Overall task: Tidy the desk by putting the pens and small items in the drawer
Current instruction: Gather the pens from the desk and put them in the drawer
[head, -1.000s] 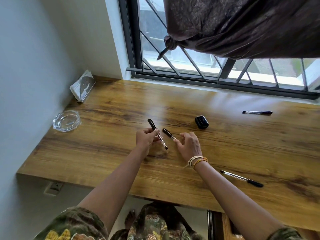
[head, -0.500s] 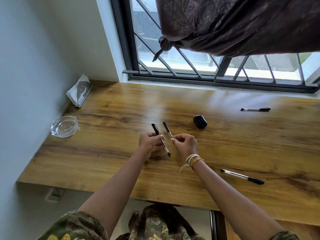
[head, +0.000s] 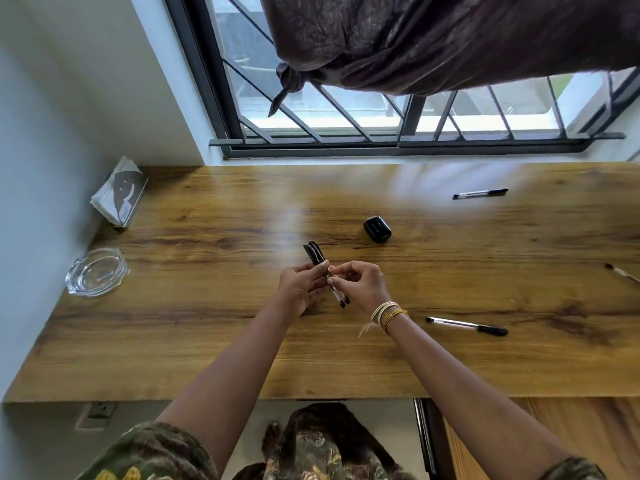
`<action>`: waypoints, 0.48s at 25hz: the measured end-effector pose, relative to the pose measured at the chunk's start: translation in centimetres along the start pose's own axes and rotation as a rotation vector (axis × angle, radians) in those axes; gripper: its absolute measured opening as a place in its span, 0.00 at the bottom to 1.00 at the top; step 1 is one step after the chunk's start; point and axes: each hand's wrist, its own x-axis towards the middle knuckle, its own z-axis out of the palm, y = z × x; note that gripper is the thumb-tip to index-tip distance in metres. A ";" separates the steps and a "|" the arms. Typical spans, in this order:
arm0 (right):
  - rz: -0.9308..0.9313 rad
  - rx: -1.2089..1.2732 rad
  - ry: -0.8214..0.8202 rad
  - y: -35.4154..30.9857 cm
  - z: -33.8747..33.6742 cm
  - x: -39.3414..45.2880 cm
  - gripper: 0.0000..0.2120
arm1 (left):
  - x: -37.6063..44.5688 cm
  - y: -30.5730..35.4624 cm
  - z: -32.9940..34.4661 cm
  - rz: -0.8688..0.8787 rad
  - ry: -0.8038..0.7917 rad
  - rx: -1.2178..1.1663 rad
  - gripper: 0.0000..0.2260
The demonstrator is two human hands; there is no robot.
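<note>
Above the wooden bench (head: 207, 341), the left hand (head: 299, 289) and right hand (head: 360, 285) together grip two black-capped clear plastic pens (head: 327, 271). Both hands pinch them side by side.

Glass ashtray (head: 96, 271) near the desk's left edge, napkin holder (head: 120, 192) in the back-left corner against the wall, barred window (head: 381, 112) behind, dark knotted curtain (head: 450, 39) above, wall socket (head: 98, 410) below.

Short green floral-patterned sleeves (head: 149, 455); cream and orange thread bracelets (head: 388, 315) circle the right wrist.
</note>
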 end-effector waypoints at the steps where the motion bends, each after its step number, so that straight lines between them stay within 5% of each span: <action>1: 0.010 -0.025 0.017 0.3 -0.4 -0.2 0.08 | 0.0 0.0 0.4 -0.005 -0.011 0.015 0.03; 8: 0.036 -0.425 0.278 2.9 -6.8 -3.4 0.04 | 0.4 -1.2 5.1 -0.063 -0.161 0.166 0.10; 12: 0.332 -0.586 0.474 4.5 -10.6 -5.2 0.07 | 0.6 -1.6 7.3 -0.086 -0.237 0.276 0.12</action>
